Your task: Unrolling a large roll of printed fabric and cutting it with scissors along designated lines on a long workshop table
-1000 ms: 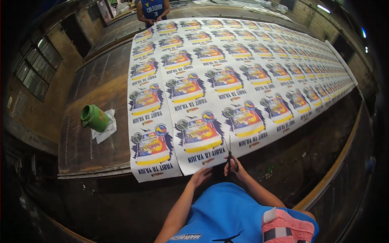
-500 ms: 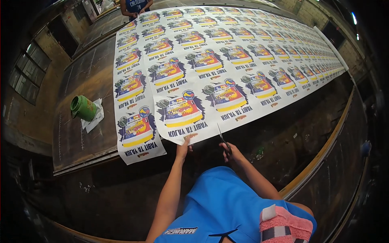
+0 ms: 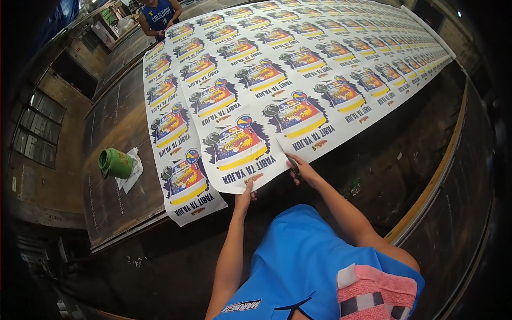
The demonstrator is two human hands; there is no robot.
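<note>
A wide white sheet (image 3: 298, 146), printed with rows of a colourful repeated design, stretches away over a long table. My left hand (image 3: 245, 198) pinches its near edge, thumb on top, by the corner print. Dark-handled scissors (image 3: 293, 165) are gripped in my right hand (image 3: 304, 172) at the same edge. Their blades point away from me, at the gap between two neighbouring prints; how far apart the blades are is hard to make out. Left of the sheet lies a separate printed strip (image 3: 201, 209), its near end hanging past the table edge.
On the dark table (image 3: 128, 197) at left, a green container (image 3: 115, 163) lies on a white cloth (image 3: 136, 169). A person in a blue jersey (image 3: 159, 18) stands at the far end, hands by the sheet. Another table edge (image 3: 426, 202) runs along the right.
The scissors have moved forward and left, their blades now further in over the sheet. My left hand keeps its hold on the edge. The far person leans further into view.
</note>
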